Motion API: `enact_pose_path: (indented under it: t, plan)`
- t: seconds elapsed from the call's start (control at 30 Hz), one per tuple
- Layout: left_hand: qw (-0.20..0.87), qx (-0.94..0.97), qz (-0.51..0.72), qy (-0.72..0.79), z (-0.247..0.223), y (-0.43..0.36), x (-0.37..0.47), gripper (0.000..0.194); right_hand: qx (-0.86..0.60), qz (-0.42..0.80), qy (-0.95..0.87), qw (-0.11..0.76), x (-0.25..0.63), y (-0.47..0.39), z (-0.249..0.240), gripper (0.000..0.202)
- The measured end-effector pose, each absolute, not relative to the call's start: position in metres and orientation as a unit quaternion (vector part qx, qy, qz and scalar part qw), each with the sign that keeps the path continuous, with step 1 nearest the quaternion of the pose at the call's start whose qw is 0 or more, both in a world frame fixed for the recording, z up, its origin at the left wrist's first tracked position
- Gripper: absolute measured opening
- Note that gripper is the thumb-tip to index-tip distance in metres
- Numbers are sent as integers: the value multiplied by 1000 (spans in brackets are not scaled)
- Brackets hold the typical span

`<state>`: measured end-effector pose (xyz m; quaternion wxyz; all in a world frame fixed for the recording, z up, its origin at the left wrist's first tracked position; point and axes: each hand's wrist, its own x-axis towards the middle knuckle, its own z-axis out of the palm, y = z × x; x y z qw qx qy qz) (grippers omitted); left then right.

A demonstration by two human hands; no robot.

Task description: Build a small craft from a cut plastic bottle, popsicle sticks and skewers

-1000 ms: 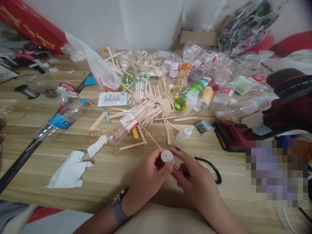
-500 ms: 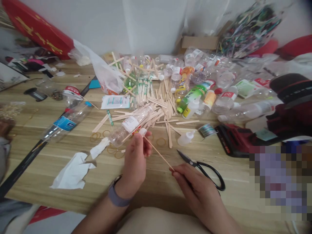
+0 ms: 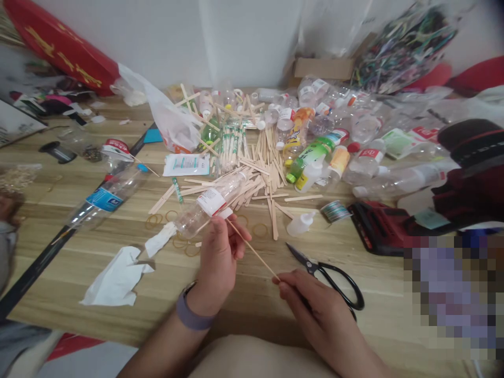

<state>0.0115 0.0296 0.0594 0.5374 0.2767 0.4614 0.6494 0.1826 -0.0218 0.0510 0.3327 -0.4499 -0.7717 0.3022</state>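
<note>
My left hand (image 3: 220, 247) is closed at the thumb and fingers around a small white cap-like piece (image 3: 225, 212). From it a thin wooden stick (image 3: 255, 252) slants down to my right hand (image 3: 311, 294), whose thumb and forefinger pinch its near end. Whether the stick goes through the white piece is hidden by my fingers. Just beyond my left hand lies a clear plastic bottle (image 3: 192, 215) with a white label, on its side. Black-handled scissors (image 3: 311, 266) lie beside my right hand, which partly covers a handle.
Loose wooden craft sticks (image 3: 271, 178) cover the table's middle. Several plastic bottles (image 3: 315, 152) crowd the back right, near a red and black power tool (image 3: 378, 226). A small white dropper bottle (image 3: 300, 224), torn tissue (image 3: 118, 278) and a blue-labelled bottle (image 3: 104, 199) lie around my hands.
My left fingers have shifted and loosened slightly around the white piece, which is tilted differently. A red and yellow bit beside it no longer shows. The right hand has barely moved.
</note>
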Motion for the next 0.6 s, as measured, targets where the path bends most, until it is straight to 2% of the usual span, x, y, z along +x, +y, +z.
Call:
enact_pose_path:
  t: [0.37,0.6]
  plan:
    - [565,278,641,439,68,44,12,56,-460,333,-761,313,176,-14,46,21]
    - [611,261,609,433,73,53,14,44,-497,425,-702,282,179,-14,41,30]
